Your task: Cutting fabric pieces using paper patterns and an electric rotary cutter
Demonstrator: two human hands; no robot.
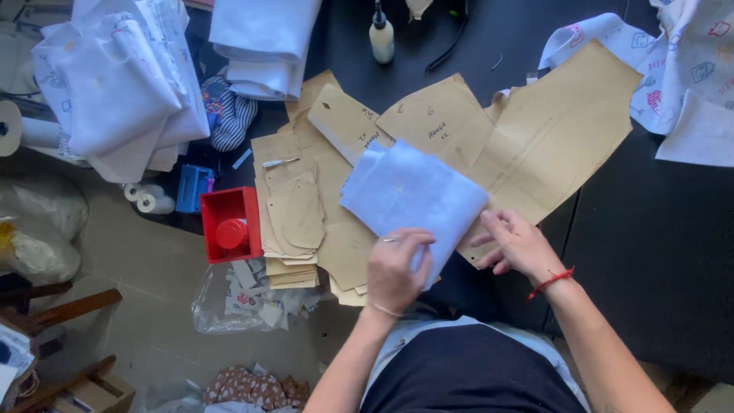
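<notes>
A folded piece of pale blue-white fabric (pixel 409 195) lies on top of brown paper pattern pieces (pixel 535 145) on a black table (pixel 657 229). My left hand (pixel 394 268) grips the near edge of the fabric, and a thin metal pin or needle shows at its fingertips. Just to the right, my right hand (pixel 516 243), with a red cord at the wrist, rests fingers apart on the edge of a pattern piece and touches the fabric's corner. More small pattern pieces (pixel 294 210) are stacked to the left.
A red box (pixel 229 223) with a red spool stands at the table's left edge beside a blue box (pixel 193 186). Printed white fabric is piled at far left (pixel 115 84) and far right (pixel 688 69). A small glue bottle (pixel 381 34) stands at the back. A scrap bag (pixel 245 298) lies on the floor.
</notes>
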